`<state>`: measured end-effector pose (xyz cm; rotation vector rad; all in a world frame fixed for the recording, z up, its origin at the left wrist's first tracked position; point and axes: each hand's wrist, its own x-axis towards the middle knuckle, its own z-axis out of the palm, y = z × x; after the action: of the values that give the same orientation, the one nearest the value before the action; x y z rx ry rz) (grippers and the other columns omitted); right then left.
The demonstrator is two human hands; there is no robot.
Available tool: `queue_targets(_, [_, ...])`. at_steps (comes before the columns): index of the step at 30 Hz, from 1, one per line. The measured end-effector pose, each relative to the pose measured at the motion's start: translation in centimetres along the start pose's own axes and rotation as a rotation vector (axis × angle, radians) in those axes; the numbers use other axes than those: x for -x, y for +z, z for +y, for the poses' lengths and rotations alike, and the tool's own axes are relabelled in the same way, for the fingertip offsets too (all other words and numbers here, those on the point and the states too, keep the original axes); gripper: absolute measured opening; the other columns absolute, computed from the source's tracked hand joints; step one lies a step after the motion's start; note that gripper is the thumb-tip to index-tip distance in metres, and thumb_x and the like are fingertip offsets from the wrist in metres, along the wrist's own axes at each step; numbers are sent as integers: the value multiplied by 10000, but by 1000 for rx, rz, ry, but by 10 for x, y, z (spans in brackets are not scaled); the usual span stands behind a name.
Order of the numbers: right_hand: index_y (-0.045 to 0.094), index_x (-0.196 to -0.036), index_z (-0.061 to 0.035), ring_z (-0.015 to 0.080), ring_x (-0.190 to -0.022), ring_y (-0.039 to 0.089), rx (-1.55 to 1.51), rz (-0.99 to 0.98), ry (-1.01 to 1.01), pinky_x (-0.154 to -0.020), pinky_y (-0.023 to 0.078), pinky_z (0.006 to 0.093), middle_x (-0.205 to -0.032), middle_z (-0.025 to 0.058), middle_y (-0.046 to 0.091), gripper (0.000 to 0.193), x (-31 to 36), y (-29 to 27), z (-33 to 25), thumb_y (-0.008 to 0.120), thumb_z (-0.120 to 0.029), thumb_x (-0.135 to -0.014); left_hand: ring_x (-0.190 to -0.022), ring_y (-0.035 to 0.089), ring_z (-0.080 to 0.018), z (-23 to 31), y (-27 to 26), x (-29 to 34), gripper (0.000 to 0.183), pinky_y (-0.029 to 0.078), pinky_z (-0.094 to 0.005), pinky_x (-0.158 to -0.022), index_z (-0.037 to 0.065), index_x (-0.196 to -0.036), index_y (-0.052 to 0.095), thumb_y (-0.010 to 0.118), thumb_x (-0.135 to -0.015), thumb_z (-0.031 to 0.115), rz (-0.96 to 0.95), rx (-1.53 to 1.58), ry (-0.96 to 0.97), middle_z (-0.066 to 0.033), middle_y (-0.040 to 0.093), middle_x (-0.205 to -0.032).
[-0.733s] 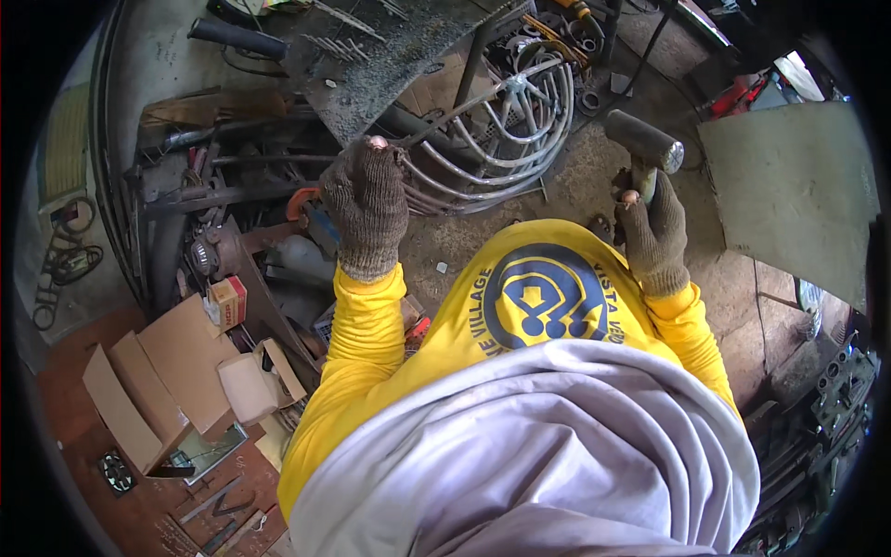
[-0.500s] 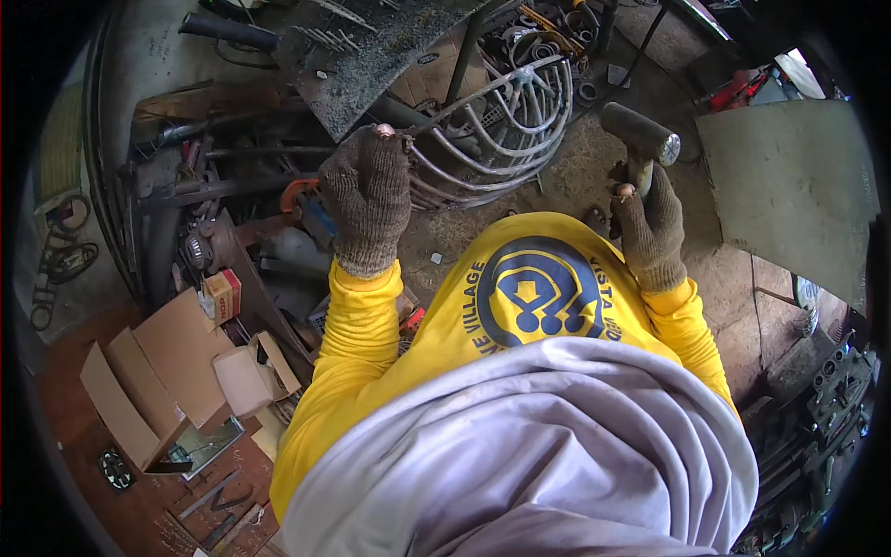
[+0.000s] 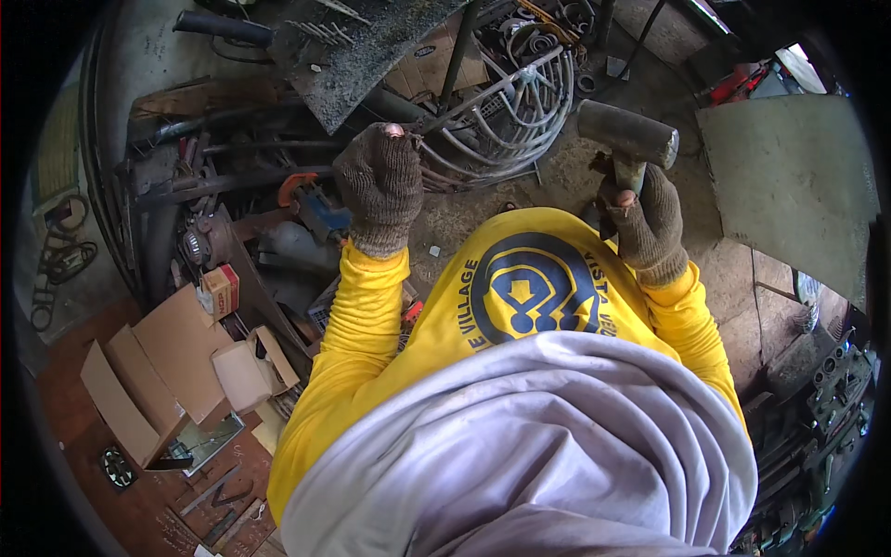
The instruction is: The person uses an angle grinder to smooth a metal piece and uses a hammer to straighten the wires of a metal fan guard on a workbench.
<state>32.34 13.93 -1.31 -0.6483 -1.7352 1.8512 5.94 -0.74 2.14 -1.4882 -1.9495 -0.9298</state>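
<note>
My left hand [image 3: 379, 195], in a brown knit glove with a bare thumb tip, is closed at the near-left end of a curved grille of bent metal rods [image 3: 524, 121]. The glove hides the exact spot of the grip. The grille's rounded side faces away to the right, over the floor. In my right hand [image 3: 652, 227], gloved the same way, is a sledgehammer [image 3: 624, 132]. Its thick dark head points up and lies crosswise beyond my fingers, to the right of the grille and apart from it. Most of the handle is hidden by the glove.
A grimy metal worktable [image 3: 357, 70] stands beyond my left hand. Scrap bars and an orange-and-blue tool [image 3: 316, 209] crowd the left side. Open cardboard boxes [image 3: 176, 357] lie lower left. A metal sheet [image 3: 789, 190] is at right, above a heap of tools [image 3: 831, 390].
My left hand has shifted slightly right, and the grille has tilted with it. The hammer head has swung a little left and looks larger.
</note>
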Motion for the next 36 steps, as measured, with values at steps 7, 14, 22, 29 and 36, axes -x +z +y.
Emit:
queue_targets(7, [596, -1184, 31, 249, -715, 670, 157, -44, -248, -670, 509, 325, -868, 141, 683, 496, -3, 3, 14, 568, -414, -967, -597, 627, -321, 15, -11, -11, 220, 490, -397, -568, 21, -789, 642, 624, -929, 190, -77, 32, -77, -129, 641, -704])
queue_targets(14, [586, -1194, 27, 302, -785, 691, 200, -72, -160, -716, 517, 350, -914, 167, 697, 470, 2, 6, 13, 568, -383, -966, -593, 640, -301, 18, -18, -11, 261, 495, -365, -570, 22, -796, 663, 601, -947, 227, -62, 38, -1, -121, 651, -688])
queue_targets(22, [603, -1160, 4, 141, -611, 577, 134, 46, 156, -582, 459, 292, -758, 76, 632, 398, -15, 7, -1, 556, -348, -980, -591, 620, -278, 10, -34, -26, 254, 467, -371, -556, 6, -807, 657, 622, -938, 222, -249, 152, -180, -143, 631, -682])
queue_targets(29, [616, -1074, -24, 85, -594, 553, 174, 107, 329, -542, 447, 255, -750, 23, 609, 318, -27, -12, 21, 587, -325, -976, -589, 648, -250, -15, -35, -37, 250, 469, -333, -553, 11, -862, 698, 634, -946, 238, -259, 273, -318, -130, 660, -668])
queue_targets(36, [596, -1181, -29, 70, -537, 503, 196, 46, 390, -463, 412, 225, -736, -2, 543, 341, -30, -35, 45, 582, -314, -994, -670, 688, -238, -23, -39, -42, 298, 493, -334, -601, 11, -939, 716, 619, -960, 292, -315, 237, -322, -138, 705, -757])
